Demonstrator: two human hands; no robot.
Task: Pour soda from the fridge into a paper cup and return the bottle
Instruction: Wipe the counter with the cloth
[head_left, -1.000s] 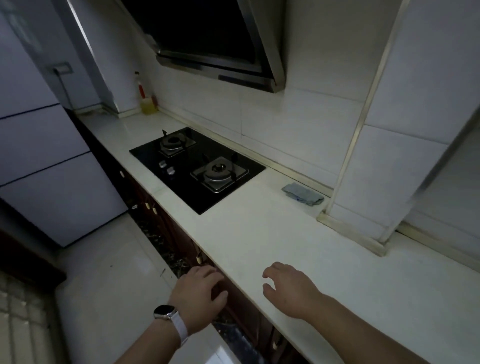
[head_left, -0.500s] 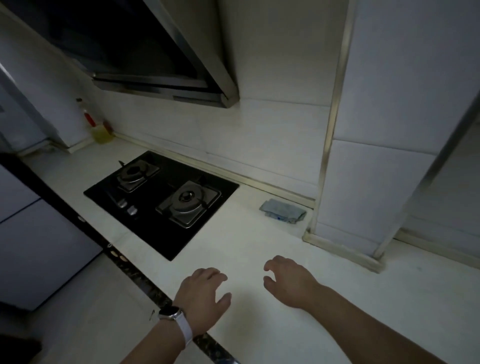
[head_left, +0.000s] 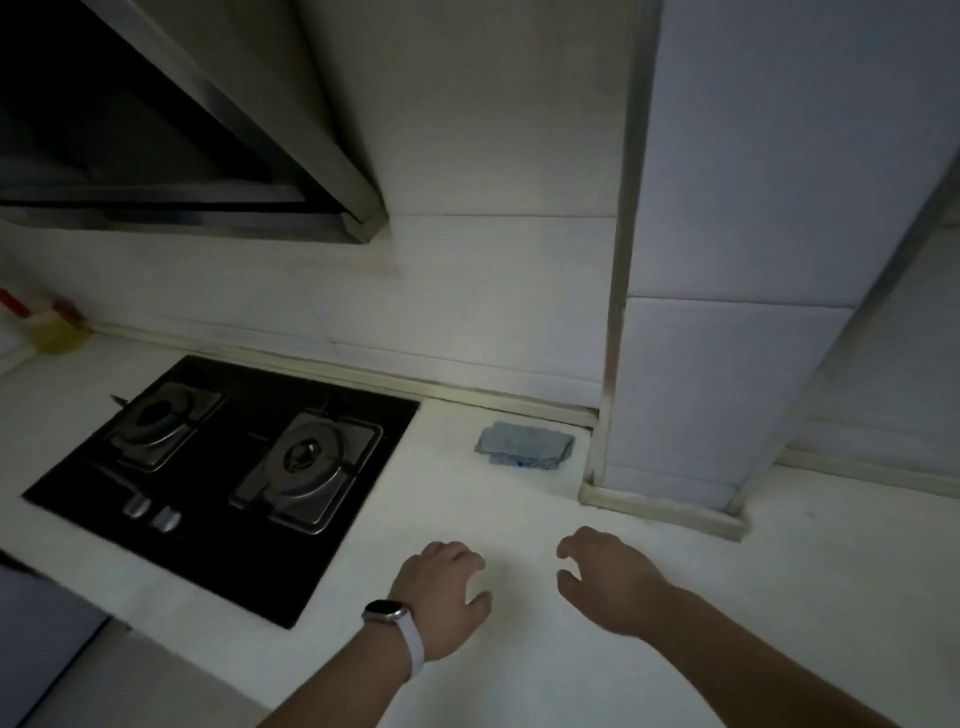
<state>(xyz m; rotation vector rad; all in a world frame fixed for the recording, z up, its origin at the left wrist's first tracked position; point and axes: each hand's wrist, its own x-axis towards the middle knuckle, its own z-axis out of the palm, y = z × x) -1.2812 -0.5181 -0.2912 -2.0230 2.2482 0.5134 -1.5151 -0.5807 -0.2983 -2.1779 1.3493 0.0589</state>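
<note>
The pale desk (head_left: 519, 519) fills the lower view, a smooth, matte slab running along a white tiled wall (head_left: 493, 291), with a square tiled column (head_left: 727, 364) standing on it at the right. Above the left end hangs the slanted steel range hood (head_left: 208, 156), set there to catch fumes from the glossy black glass hob (head_left: 218, 493) sunk into the desk below it — two round burners on squarish metal trays, two small knobs at its front edge.

Both forearms reach in from below. The left hand (head_left: 441, 597), a watch (head_left: 387, 613) on a pale strap at its wrist, and the right hand (head_left: 608, 577) hover low over bare desk just right of the hob, near each other but apart. Each grip is released: fingers loosely curled, palms down, nothing in either. That posture reads as a neutral ready pose, not work on any object.

A folded grey cloth (head_left: 524, 447), soft and slightly rumpled, lies against the wall beside the column's foot. A yellowish container (head_left: 57, 332) sits in the far left corner, blurred.

No fridge, soda bottle or paper cup shows in view, so the task looks barely begun — the bottle is presumably in the fridge.
</note>
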